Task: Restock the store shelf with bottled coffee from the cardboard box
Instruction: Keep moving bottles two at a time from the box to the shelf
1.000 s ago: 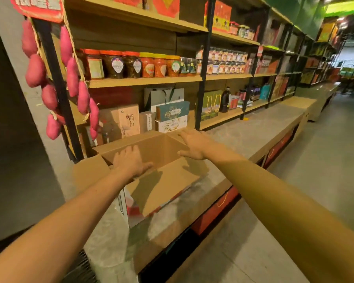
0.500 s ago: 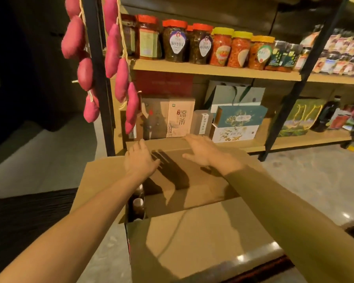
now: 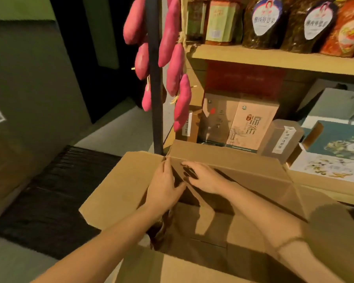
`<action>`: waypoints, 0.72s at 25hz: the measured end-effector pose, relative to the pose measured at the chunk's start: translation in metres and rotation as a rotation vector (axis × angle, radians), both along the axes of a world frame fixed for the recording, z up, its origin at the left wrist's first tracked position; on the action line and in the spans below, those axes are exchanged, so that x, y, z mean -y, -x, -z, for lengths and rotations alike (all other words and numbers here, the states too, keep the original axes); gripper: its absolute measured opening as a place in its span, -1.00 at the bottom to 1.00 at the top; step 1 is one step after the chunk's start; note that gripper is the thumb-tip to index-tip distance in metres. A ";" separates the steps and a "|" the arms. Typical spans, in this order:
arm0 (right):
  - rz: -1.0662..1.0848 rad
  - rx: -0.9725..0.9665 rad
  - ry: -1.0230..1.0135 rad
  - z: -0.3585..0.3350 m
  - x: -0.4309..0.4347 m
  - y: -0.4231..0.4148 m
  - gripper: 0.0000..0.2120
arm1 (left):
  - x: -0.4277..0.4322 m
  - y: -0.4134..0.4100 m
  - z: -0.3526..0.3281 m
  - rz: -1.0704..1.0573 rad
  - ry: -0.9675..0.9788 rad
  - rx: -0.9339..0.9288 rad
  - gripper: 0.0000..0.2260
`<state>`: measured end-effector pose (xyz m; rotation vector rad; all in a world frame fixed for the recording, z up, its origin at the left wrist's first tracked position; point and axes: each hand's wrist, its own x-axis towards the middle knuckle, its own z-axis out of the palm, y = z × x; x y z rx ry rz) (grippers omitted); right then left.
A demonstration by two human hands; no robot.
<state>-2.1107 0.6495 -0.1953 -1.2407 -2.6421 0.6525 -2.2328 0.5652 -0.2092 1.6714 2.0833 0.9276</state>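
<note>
From the head camera, the cardboard box [image 3: 233,158] fills the lower middle of the view, its top flaps partly folded back. The left flap [image 3: 121,186] spreads out flat toward a dark floor mat [image 3: 55,197].

The left hand [image 3: 164,188] reaches in along the box's left edge. Its fingers are straight and point at the far left corner, the thumb is spread, and it grips nothing. The right hand [image 3: 205,178] lies just beside it, palm down with fingers extended. It presses on an inner flap [image 3: 253,180] near the far edge and holds nothing either.

The bottled coffee [image 3: 157,231] shows only as dark bottle tops in the gap at the box's left side, under the left wrist; most of it is hidden.

Behind the box's far edge stand tea cartons [image 3: 251,125] on the lower level. Above them a wooden shelf [image 3: 274,58] carries labelled jars [image 3: 264,21]. Pink sweet-potato shapes [image 3: 172,37] hang round a black post [image 3: 154,78] at the shelf's left end.
</note>
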 end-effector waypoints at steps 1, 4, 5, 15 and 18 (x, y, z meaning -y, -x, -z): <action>-0.034 -0.038 0.038 0.010 -0.005 0.001 -0.51 | 0.003 -0.008 0.004 -0.058 0.005 0.032 -0.38; -0.122 -0.155 0.204 0.043 -0.020 -0.001 -0.50 | 0.007 -0.038 0.014 -0.328 0.102 0.210 -0.36; -0.125 -0.191 0.247 0.052 -0.025 -0.002 -0.50 | 0.006 -0.048 0.017 -0.422 0.129 0.287 -0.36; -0.145 -0.390 0.331 0.114 -0.036 0.018 -0.50 | -0.041 -0.093 0.064 -1.239 0.099 0.690 -0.33; -0.143 -0.443 0.334 0.131 -0.033 0.023 -0.50 | -0.052 -0.094 0.078 -1.363 0.049 0.691 -0.40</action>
